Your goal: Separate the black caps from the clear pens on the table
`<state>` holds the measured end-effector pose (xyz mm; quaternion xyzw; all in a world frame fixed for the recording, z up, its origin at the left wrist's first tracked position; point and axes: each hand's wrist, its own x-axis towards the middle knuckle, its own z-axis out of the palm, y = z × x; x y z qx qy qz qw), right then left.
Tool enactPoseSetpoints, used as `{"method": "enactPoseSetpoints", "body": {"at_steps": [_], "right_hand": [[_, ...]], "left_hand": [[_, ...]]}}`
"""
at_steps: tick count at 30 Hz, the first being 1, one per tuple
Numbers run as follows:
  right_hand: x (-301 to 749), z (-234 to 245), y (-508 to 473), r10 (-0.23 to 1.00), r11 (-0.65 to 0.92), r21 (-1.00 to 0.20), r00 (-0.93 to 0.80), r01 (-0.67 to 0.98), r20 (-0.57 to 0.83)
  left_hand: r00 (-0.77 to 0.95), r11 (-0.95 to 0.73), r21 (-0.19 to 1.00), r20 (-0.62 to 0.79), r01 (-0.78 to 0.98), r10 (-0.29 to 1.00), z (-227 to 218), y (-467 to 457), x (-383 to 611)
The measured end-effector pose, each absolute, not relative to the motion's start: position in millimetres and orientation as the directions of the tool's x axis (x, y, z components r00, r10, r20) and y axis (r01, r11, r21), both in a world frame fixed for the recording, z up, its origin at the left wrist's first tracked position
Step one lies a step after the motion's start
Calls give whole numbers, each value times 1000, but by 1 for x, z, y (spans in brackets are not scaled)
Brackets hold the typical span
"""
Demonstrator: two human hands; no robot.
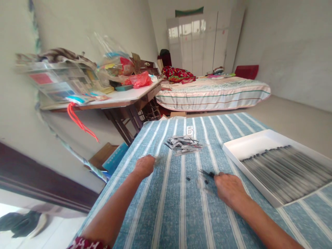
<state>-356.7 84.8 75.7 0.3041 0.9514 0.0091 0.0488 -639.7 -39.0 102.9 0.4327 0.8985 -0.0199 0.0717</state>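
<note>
My left hand is closed over the left part of the striped cloth, with something small and clear, too blurred to name, at its fingertips. My right hand is closed on thin dark pieces that point left from the fingers. Just beside them lie small black caps and faint clear bits. Beyond both hands is a loose pile of short, thin black-and-clear pieces. To the right, a shallow white box holds a row of long clear sticks with black ends.
A blue-and-white striped cloth covers the work surface. At the left stands a white-topped table loaded with plastic bags and a clear box; an orange cord hangs off it. Behind are a bed and a white wardrobe.
</note>
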Motion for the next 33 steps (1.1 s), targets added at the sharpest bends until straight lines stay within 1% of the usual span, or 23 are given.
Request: {"method": "enactPoseSetpoints", "body": {"at_steps": [2,6,7,8,9,10,11,12,13,14,16,20,24,28,33], "right_hand": [[-354,79,90,590,807,34,-800,590,-107],[-349,86,100,612,790,32,-785,612,-93],[-348,87,102,612,790,33,-787,612,-79],[-346,89,104,608,794,34,-792,607,-63],[-345,91,105,598,801,33,-800,598,-44],[-343,94,106,586,811,30,-810,585,-26],[-341,97,107,571,821,26,-821,570,-8],[-340,101,108,554,832,24,-832,554,11],[-338,105,108,536,843,23,-843,537,30],[-336,109,108,521,852,25,-852,522,44],[-334,115,108,495,867,39,-867,497,55],[-334,117,107,431,897,72,-900,435,66],[-336,112,107,367,926,67,-927,372,81],[-335,113,107,366,927,59,-927,371,78],[-335,113,107,363,928,67,-930,366,60]], "left_hand": [[-581,593,98,-129,799,804,108,-42,-626],[-451,456,310,-93,834,888,112,-49,-583],[-417,421,378,-97,824,904,111,-50,-571],[-382,387,477,-112,789,917,109,-50,-560],[-344,352,607,-135,712,929,107,-50,-550],[-303,316,737,-157,598,940,104,-49,-541],[-264,282,842,-173,461,949,102,-47,-535],[-235,254,909,-182,329,955,99,-46,-530],[-220,239,942,-188,235,957,96,-45,-528],[-218,234,952,-191,196,957,94,-45,-526],[-222,237,954,-195,182,955,91,-44,-526],[-212,243,949,-200,199,957,89,-46,-526],[-208,280,936,-237,211,949,89,-47,-526],[-199,306,928,-265,215,943,90,-47,-527],[-197,270,941,-230,206,953,91,-47,-527]]}}
